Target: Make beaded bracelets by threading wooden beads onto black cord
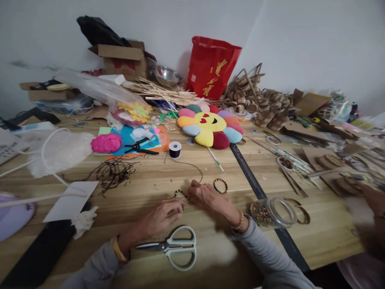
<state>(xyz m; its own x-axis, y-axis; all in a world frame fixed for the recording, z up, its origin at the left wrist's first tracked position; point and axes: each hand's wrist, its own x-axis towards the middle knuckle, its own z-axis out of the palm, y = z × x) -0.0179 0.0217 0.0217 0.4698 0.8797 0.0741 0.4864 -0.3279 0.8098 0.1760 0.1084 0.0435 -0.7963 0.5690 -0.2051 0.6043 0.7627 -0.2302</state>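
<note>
Gathering at a short beaded strand near the front of the desk, the two hands lie close together. The right hand has its fingertips pinched together on the strand's right end; the left hand curls its fingers just below the beads, and I cannot tell whether they grip anything. Black cord curves from a white-rimmed spool toward the right hand. Just beside that hand, a ring-shaped beaded bracelet lies flat. Scissors with pale handles rest in front of the hands, blades toward the left. Farther right, a clear jar contains multicoloured beads. A tangle of dark cords lies to the left, and a flower cushion sits beyond the spool.
</note>
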